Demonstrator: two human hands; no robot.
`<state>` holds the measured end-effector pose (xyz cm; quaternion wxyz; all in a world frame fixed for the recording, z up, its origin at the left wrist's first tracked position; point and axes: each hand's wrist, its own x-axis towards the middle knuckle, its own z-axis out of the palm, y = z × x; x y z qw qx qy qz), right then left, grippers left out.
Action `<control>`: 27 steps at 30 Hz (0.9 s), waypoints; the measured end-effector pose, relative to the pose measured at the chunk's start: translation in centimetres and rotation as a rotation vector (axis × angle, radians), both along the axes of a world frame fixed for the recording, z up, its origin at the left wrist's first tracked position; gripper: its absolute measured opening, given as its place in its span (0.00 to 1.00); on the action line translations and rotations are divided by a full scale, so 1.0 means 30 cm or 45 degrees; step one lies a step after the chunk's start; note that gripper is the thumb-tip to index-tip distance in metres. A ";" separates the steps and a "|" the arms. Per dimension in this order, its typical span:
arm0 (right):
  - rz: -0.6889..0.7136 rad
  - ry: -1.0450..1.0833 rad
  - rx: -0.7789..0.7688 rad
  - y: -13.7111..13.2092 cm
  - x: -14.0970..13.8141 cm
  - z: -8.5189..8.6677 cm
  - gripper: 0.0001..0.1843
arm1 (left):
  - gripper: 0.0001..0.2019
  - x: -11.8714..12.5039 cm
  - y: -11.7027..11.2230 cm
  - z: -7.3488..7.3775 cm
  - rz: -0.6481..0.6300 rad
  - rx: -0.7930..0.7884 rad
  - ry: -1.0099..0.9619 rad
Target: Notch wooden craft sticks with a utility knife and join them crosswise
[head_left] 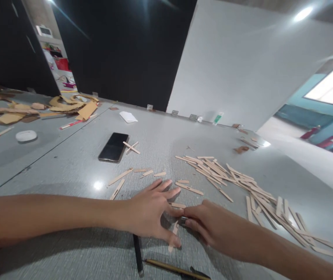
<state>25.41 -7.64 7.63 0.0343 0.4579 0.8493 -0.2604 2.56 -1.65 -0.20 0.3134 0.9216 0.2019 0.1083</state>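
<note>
My left hand (151, 206) lies low over the grey table with its fingers spread. Its thumb presses on a wooden craft stick (175, 228), and its index fingertip is close to my right hand. Pinched in the fingers of my right hand (217, 227) is a small metal blade (183, 220), mostly hidden, close to that stick. Another short stick piece (178, 205) sits just beyond the left index finger. Past the fingertips are a stick with a slot (189, 189) and several cut stick pieces (147, 173).
Loose craft sticks (253, 190) are heaped to the right. A phone (113, 147) lies beyond my left hand, beside two crossed sticks (131, 147). Nearest me are a black rod-like tool (137, 252) and a gold pen (172, 266). Cardboard scraps (73, 107) and a white case (26, 135) are far left.
</note>
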 end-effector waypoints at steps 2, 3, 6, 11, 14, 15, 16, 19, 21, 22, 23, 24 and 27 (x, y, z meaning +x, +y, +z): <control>-0.018 0.018 0.002 -0.005 0.004 -0.005 0.18 | 0.40 -0.001 0.001 -0.003 -0.005 -0.001 -0.020; -0.023 0.021 0.002 -0.005 0.005 -0.007 0.18 | 0.40 -0.001 0.001 -0.004 -0.005 0.001 -0.027; -0.017 0.010 -0.009 -0.001 0.007 -0.013 0.18 | 0.40 -0.001 0.001 -0.003 -0.005 0.008 -0.017; -0.006 -0.065 0.035 -0.003 -0.003 -0.020 0.19 | 0.40 0.001 0.002 0.003 -0.005 0.002 -0.001; 0.036 -0.110 0.056 -0.009 -0.005 -0.019 0.20 | 0.39 0.003 0.003 -0.001 -0.013 0.006 -0.005; 0.053 -0.124 0.062 -0.010 -0.002 -0.018 0.21 | 0.39 0.003 0.003 -0.003 -0.016 0.007 -0.008; 0.070 -0.137 0.069 -0.011 0.003 -0.018 0.22 | 0.39 0.003 0.004 -0.005 -0.016 0.007 -0.013; 0.095 -0.168 0.095 -0.014 0.021 -0.024 0.21 | 0.39 0.002 0.004 -0.007 -0.009 0.003 -0.022; 0.072 -0.179 0.118 -0.018 0.032 -0.035 0.18 | 0.40 0.001 0.002 -0.005 -0.004 0.006 -0.017; 0.045 -0.185 0.138 -0.023 0.035 -0.041 0.18 | 0.41 0.000 0.001 -0.003 -0.002 0.012 -0.017; 0.013 -0.194 0.163 -0.028 0.037 -0.046 0.19 | 0.41 -0.001 0.000 -0.001 0.000 0.020 -0.022; -0.012 -0.201 0.185 -0.034 0.037 -0.048 0.19 | 0.41 -0.002 -0.002 0.000 0.002 0.028 -0.028; -0.013 -0.194 0.192 -0.054 0.037 -0.036 0.16 | 0.40 -0.005 -0.006 0.000 0.020 0.035 -0.051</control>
